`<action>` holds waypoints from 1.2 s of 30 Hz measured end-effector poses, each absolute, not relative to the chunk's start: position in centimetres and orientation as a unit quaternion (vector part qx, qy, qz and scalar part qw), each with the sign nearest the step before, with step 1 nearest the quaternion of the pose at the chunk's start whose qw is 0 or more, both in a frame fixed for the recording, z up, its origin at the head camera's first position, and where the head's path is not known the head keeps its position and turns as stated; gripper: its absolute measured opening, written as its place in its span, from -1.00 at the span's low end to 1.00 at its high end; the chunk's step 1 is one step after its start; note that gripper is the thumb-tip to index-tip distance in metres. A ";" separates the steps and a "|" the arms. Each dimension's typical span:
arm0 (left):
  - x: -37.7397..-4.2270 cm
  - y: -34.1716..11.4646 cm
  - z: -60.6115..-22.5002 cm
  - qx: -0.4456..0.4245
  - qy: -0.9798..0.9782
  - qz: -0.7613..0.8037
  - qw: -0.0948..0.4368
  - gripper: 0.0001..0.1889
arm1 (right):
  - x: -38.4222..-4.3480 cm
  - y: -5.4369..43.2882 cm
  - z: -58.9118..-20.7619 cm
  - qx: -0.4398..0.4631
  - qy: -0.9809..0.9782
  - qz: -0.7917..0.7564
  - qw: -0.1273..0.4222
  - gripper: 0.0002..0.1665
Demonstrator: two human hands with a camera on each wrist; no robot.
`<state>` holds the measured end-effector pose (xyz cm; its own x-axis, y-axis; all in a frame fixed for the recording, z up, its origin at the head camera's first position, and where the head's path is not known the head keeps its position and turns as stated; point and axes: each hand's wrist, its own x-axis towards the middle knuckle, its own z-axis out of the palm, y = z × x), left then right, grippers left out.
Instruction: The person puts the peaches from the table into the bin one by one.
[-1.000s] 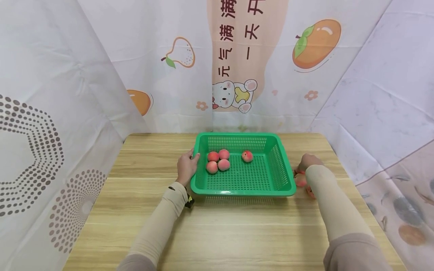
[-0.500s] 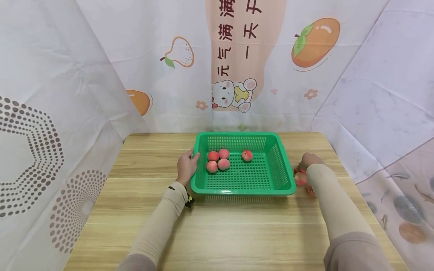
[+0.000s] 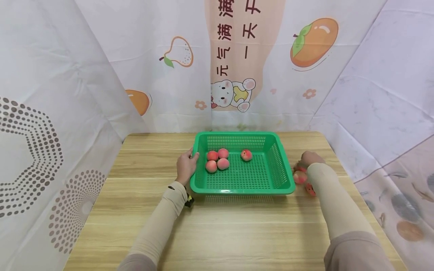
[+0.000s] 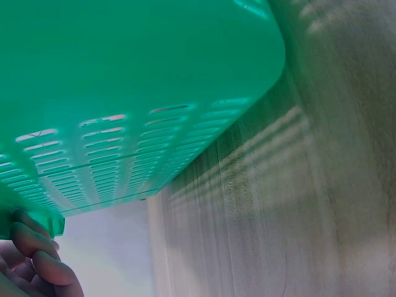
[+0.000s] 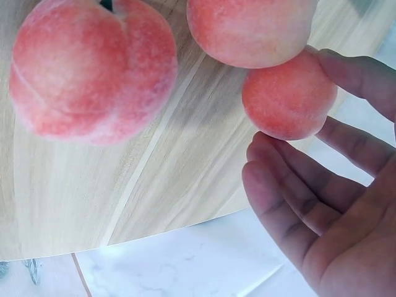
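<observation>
My left hand (image 3: 186,167) grips the left rim of a green plastic basket (image 3: 242,191), its curled fingers (image 4: 52,269) showing under the rim in the left wrist view. Four-sided and slotted, the basket holds a cluster of peaches (image 3: 223,163) on its left side and a single peach (image 3: 246,154) farther right. Beyond the basket's right wall, my right hand (image 3: 310,159) pinches a peach (image 5: 288,99) between thumb and fingertips. Two more peaches lie close by on the table, one (image 5: 253,28) overlapping the pinched one and one (image 5: 93,74) nearer the wrist camera.
Everything stands on a wood-grain table (image 3: 237,233), whose right edge runs just past my right hand. Printed cloth curtains (image 3: 162,86) hang behind the table and at both sides.
The head view has shifted very slightly. Both hands stay in their places, the left at the basket rim and the right among the peaches.
</observation>
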<state>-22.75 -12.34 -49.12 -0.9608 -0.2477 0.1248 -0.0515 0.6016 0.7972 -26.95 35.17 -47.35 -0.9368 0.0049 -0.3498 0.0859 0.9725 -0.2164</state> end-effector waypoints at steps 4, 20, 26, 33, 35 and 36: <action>-22.8 -12.3 -49.3 0.081 -0.886 -0.440 0.119 -0.55 | -27.0 35.4 -47.6 0.027 0.978 -0.121 0.168 -0.50; -22.8 -12.3 -49.4 0.076 -0.886 -0.441 0.123 -0.55 | -26.6 34.8 -46.3 0.020 0.984 -0.120 0.129 -0.39; -22.8 -12.5 -49.3 0.080 -0.885 -0.443 0.123 -0.55 | -26.8 34.7 -46.1 0.015 0.987 -0.126 0.098 -0.60; -22.9 -12.4 -49.2 0.079 -0.883 -0.446 0.125 -0.56 | -27.1 34.0 -45.1 0.023 0.986 -0.137 0.095 -0.55; -22.9 -12.4 -49.2 0.078 -0.884 -0.444 0.125 -0.56 | -27.2 33.9 -44.9 0.023 0.986 -0.135 0.097 -0.44; -22.9 -12.4 -49.3 0.077 -0.885 -0.443 0.125 -0.56 | -27.2 33.9 -44.8 0.024 0.986 -0.135 0.098 -0.39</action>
<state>-22.92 -12.39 -49.25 -0.9567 -0.2479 0.1528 -0.0263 0.5961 0.8025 -27.22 33.86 -44.82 -0.9797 0.0211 -0.1996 0.0738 0.9626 -0.2605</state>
